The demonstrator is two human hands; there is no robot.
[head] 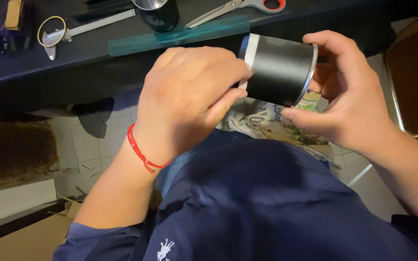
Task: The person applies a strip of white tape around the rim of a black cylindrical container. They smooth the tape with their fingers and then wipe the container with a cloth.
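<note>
The can (280,67) lies on its side in the air between both hands, above the lap and just off the near edge of the tabletop (35,67). It is a metal cylinder wrapped in a black sheet, with a pale strip showing at its 9 o'clock end and the shiny rim at 3 o'clock.

The left hand (189,96) is closed over the can's 9 o'clock end, thumb and fingers pressed together on the sheet's edge. The right hand (349,92) cups the rim end, fingers curled over the top and thumb underneath, pinching the can steady.

To lay the wrap well, I judge the right hand should keep the can from rolling while the left smooths the sheet flat along the pale strip, pressing from the middle outward so no bubble or skew gets in, and keeping the edge parallel to the rim.

On the tabletop, at 12 o'clock from the can, lie scissors (238,8) and a green strip (180,35); a dark cup (159,14) stands at 11 o'clock, a caliper (88,26) and a ring (51,29) at 10 o'clock.
</note>
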